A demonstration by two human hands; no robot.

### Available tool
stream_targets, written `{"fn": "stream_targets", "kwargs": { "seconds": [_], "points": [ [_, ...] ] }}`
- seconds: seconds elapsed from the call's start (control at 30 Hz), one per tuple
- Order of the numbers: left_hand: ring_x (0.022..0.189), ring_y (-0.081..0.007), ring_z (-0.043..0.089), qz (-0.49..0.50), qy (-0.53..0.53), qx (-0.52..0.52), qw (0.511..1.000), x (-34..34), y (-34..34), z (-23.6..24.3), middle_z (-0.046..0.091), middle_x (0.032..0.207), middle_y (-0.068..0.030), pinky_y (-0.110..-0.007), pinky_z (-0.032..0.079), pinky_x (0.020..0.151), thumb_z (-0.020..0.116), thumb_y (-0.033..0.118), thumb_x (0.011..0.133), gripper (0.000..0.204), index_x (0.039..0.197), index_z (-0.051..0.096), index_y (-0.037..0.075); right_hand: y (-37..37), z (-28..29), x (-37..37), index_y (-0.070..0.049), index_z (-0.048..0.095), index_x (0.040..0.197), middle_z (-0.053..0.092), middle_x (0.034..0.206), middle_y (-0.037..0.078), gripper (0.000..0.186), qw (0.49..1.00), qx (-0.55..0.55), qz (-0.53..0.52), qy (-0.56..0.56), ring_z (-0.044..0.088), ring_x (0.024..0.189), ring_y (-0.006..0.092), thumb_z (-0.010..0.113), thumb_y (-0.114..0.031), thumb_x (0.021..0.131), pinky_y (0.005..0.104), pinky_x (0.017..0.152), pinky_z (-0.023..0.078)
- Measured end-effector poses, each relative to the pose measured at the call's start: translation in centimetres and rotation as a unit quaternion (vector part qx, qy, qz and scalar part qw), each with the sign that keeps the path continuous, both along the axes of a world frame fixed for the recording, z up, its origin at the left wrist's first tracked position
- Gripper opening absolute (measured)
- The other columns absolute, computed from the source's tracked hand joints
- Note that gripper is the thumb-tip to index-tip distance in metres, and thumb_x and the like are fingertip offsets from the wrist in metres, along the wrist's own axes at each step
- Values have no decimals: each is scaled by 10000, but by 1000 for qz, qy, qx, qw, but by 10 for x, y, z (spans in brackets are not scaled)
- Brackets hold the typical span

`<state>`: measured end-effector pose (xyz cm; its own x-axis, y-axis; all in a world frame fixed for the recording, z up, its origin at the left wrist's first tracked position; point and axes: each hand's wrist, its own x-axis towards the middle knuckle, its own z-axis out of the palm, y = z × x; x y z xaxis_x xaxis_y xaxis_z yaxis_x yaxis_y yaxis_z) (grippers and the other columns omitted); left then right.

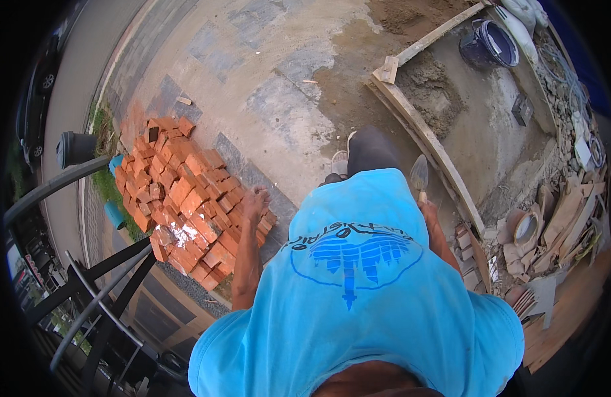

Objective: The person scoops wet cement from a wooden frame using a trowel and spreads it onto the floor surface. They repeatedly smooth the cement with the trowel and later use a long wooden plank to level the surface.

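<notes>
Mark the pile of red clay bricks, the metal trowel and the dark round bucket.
pile of red clay bricks (186, 198): head view, top of the heap's middle.
metal trowel (419, 173): head view, flat blade above the right hand.
dark round bucket (497, 41): head view, its rim.

A: Upper right of frame?
B: Dark bucket (489, 42), mound of grey mortar (434, 89) below it, long wooden plank (428, 142) edging the slab.
A: Right edge?
B: Scrap boards and rubble (557, 225), heaped.
A: Left side?
B: Black bin (76, 148) by a grass strip (107, 182); parked car (35, 99) on the road; black metal railing (97, 298) lower left.
</notes>
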<state>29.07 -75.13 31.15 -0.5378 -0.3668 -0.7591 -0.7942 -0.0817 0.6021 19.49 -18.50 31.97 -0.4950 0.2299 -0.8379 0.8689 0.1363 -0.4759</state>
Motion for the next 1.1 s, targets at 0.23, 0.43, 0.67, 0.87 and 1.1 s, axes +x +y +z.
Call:
{"fn": "stream_targets", "kwargs": {
  "seconds": [0.23, 0.43, 0.67, 0.87, 1.1],
  "points": [
    [751, -157, 630, 83, 14, 16, 996, -38, -14, 12, 645, 891, -68, -287, 526, 672, 583, 140, 908, 248, 1128, 562, 26, -10, 2, -70, 43, 674, 889, 671, 759, 156, 396, 936, 1, 347, 56, 647, 616, 253, 592, -343, 856, 383, 503, 439],
    [755, -182, 638, 159, -66, 22, 985, -67, -47, -22, 641, 884, -87, -293, 528, 644, 543, 101, 903, 248, 1126, 573, -1, -34, -41, -148, 52, 682, 914, 678, 794, 191, 493, 849, 80, 522, 10, 657, 694, 254, 585, -429, 867, 412, 597, 466],
    [670, -189, 623, 197, -124, 67, 970, -146, -65, -33, 633, 786, -93, -311, 519, 563, 580, 87, 844, 219, 1053, 578, 20, -148, -42, -351, 50, 684, 898, 673, 769, 182, 488, 874, 156, 459, 3, 647, 678, 271, 602, -430, 866, 435, 635, 506],
    [660, -180, 623, 150, -70, 44, 985, -267, -105, -2, 617, 777, -58, -322, 523, 549, 579, 65, 836, 123, 952, 610, 37, -253, 14, -550, 1, 578, 870, 594, 690, 118, 279, 905, 144, 382, 120, 591, 544, 242, 577, -274, 819, 360, 500, 468],
    [594, -194, 618, 184, -108, 76, 974, -316, -223, -43, 631, 750, -82, -302, 517, 507, 570, 25, 833, 115, 939, 604, 49, -353, 16, -638, 13, 558, 892, 620, 751, 216, 301, 861, 305, 293, 283, 622, 748, 367, 626, -226, 723, 437, 729, 482]
  ]
}}
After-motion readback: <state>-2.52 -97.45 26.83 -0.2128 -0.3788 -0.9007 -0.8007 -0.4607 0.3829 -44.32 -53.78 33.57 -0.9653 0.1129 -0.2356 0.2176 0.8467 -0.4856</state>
